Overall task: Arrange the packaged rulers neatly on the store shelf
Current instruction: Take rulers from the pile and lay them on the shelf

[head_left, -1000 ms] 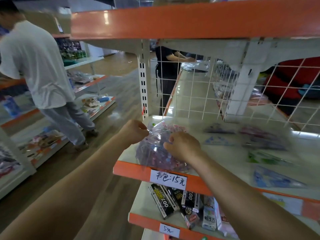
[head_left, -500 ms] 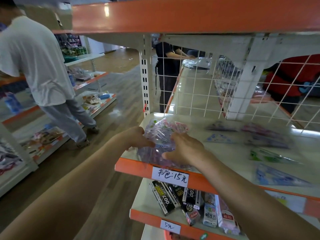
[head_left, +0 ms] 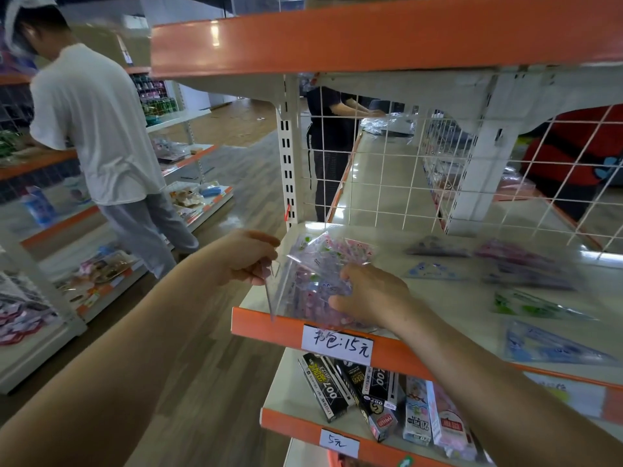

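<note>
My fingers [head_left: 340,299] crinkle glossy clear plastic packets [head_left: 313,278]; the shelf [head_left: 438,261] is smooth painted metal, its label [head_left: 338,343] matt paper.

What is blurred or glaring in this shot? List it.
Head view: glare streaks on the upper orange shelf edge; motion blur smears the ruler packs at right; the held bag of rulers reads sharper; the wide-angle lens bows straight lines.

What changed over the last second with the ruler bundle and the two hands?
The left hand now pinches the clear wrapper's left edge and has lifted it, so the ruler bundle tilts up on that side, over the shelf front rim. The right hand keeps gripping the bundle's right side. The loose ruler packs lie unchanged.
</note>
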A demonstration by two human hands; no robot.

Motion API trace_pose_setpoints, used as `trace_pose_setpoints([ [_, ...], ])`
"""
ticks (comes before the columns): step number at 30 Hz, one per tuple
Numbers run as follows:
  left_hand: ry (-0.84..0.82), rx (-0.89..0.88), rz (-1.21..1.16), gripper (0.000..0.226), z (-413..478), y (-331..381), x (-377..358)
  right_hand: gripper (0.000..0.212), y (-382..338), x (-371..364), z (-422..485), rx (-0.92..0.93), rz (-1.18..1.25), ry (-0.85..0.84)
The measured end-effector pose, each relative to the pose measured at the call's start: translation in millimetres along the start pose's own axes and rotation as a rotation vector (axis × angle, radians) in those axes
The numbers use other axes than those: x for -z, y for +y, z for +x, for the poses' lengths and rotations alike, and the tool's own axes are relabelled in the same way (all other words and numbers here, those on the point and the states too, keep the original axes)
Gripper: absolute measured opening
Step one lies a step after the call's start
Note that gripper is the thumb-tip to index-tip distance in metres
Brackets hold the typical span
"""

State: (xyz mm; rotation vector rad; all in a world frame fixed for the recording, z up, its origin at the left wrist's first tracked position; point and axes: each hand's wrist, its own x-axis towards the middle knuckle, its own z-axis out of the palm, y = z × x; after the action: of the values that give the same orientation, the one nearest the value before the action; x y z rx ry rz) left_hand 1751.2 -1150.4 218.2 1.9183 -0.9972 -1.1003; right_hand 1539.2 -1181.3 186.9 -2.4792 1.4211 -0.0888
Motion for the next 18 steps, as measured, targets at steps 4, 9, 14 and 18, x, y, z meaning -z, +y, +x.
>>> trace_pose_setpoints([
  [4, -0.016, -0.031, -0.17, 0.017, -4, 9, -3, 0.064, -7, 0, -2, 0.186, -0.149, 0.227],
  [9, -0.045, -0.068, -0.168, 0.009, -7, 16, -29, 0.034, -17, 1, 0, 0.564, 0.206, 0.481],
  [14, -0.071, -0.087, -0.277, 0.037, -2, 13, -33, 0.012, -5, 12, 3, 0.144, 1.088, 0.434],
  [18, -0.129, -0.213, -0.193, 0.022, 2, 4, -38, 0.01, 1, 19, 0, -0.047, 1.538, 0.201],
])
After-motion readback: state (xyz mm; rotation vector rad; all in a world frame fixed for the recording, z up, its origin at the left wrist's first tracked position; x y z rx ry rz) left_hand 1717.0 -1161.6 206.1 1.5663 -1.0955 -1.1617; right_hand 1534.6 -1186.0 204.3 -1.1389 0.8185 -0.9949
